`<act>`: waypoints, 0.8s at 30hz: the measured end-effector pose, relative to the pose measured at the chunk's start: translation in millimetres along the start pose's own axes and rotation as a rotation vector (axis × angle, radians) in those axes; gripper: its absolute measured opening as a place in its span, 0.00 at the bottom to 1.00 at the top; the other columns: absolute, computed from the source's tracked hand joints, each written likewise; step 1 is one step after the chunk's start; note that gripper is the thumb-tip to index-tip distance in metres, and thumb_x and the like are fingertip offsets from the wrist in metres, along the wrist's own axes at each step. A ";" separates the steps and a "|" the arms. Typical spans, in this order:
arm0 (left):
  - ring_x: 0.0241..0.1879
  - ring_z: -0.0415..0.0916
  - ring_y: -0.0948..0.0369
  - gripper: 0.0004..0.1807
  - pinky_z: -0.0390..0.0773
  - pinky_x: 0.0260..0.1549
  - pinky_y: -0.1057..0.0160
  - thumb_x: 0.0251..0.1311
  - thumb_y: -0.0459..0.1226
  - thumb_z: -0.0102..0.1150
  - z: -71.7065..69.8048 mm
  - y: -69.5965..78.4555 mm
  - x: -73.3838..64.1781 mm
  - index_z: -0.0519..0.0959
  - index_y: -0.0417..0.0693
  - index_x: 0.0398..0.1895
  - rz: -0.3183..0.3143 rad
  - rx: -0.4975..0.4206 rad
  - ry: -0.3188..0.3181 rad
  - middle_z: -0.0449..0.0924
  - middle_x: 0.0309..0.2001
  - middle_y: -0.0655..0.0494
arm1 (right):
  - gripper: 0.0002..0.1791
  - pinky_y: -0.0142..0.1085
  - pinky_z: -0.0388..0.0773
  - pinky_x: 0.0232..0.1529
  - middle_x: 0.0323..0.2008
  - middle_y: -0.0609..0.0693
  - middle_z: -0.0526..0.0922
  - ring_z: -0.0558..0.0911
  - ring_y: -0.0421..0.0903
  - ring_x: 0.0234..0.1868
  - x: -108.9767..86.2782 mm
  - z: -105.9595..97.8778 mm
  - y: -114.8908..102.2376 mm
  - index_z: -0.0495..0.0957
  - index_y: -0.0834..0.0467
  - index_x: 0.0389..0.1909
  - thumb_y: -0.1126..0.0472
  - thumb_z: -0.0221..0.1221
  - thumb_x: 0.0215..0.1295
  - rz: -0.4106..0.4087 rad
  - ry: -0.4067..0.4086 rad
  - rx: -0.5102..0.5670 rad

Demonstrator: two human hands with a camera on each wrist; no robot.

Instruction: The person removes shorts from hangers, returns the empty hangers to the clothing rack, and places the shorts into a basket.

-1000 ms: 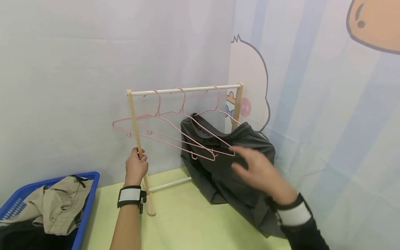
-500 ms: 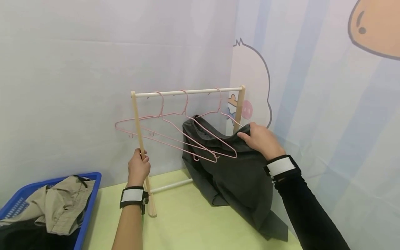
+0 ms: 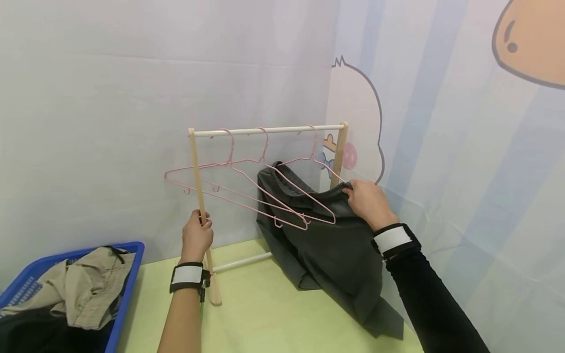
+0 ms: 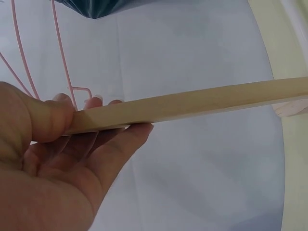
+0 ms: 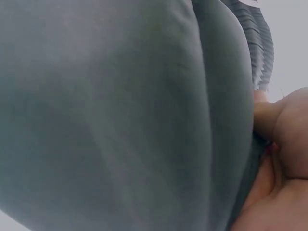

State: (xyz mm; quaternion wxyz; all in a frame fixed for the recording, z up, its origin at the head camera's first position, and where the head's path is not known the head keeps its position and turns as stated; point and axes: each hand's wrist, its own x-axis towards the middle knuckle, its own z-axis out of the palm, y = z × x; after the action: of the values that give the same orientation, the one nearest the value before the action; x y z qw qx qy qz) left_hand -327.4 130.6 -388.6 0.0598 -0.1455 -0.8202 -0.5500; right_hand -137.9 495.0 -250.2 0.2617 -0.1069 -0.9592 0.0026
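Dark grey elastic-waist pants (image 3: pixel 326 250) hang from the rearmost pink hanger (image 3: pixel 315 144), their lower part reaching the table. My right hand (image 3: pixel 372 203) pinches the right end of the waistband near that hanger's arm; its fingertips are partly hidden. In the right wrist view, grey cloth (image 5: pixel 120 120) fills most of the picture, with the gathered waistband (image 5: pixel 260 43) above the thumb. My left hand (image 3: pixel 196 238) grips the near wooden upright (image 3: pixel 197 171) of a small clothes rack. Thumb and fingers hold this post (image 4: pixel 202 102) from both sides in the left wrist view.
Two bare pink hangers (image 3: pixel 231 147) hang on the white rail (image 3: pixel 282 130), crossing in front of the pants. A blue basket (image 3: pixel 128 294) with beige and black clothes (image 3: pixel 94 284) stands at left on the yellow-green table (image 3: pixel 265 318). Curtain walls (image 3: pixel 110 122) meet behind the rack.
My right hand has moved from beside the hangers to the waistband's right end and taken hold of it, then shifted slightly down. My left hand keeps its grip on the post.
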 end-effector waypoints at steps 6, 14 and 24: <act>0.56 0.78 0.39 0.14 0.76 0.42 0.46 0.76 0.30 0.47 8.6 -1.7 2.4 0.69 0.39 0.61 0.007 -0.006 -0.003 0.78 0.57 0.34 | 0.15 0.43 0.66 0.23 0.17 0.54 0.71 0.73 0.51 0.18 -3.3 4.1 6.6 0.74 0.60 0.28 0.61 0.56 0.78 -0.018 0.101 0.017; 0.56 0.78 0.38 0.14 0.77 0.42 0.46 0.76 0.30 0.46 9.6 -0.8 3.1 0.69 0.39 0.62 0.001 -0.009 -0.006 0.78 0.57 0.34 | 0.15 0.43 0.63 0.21 0.17 0.56 0.69 0.71 0.53 0.16 -7.1 -14.4 8.8 0.72 0.61 0.29 0.61 0.56 0.79 -0.005 0.218 0.041; 0.59 0.77 0.38 0.16 0.77 0.44 0.46 0.75 0.29 0.46 5.3 1.8 4.4 0.68 0.38 0.63 -0.018 -0.011 -0.006 0.78 0.59 0.34 | 0.12 0.46 0.66 0.26 0.22 0.58 0.76 0.74 0.54 0.22 -33.5 -44.2 21.4 0.76 0.63 0.35 0.61 0.55 0.79 0.005 0.162 0.055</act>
State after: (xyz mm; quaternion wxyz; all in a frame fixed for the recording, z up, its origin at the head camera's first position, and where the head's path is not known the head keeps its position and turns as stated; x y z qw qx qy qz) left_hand -330.6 136.8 -388.0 0.0515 -0.1402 -0.8187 -0.5545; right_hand -83.2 506.7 -230.2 0.3413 -0.1019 -0.9342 0.0210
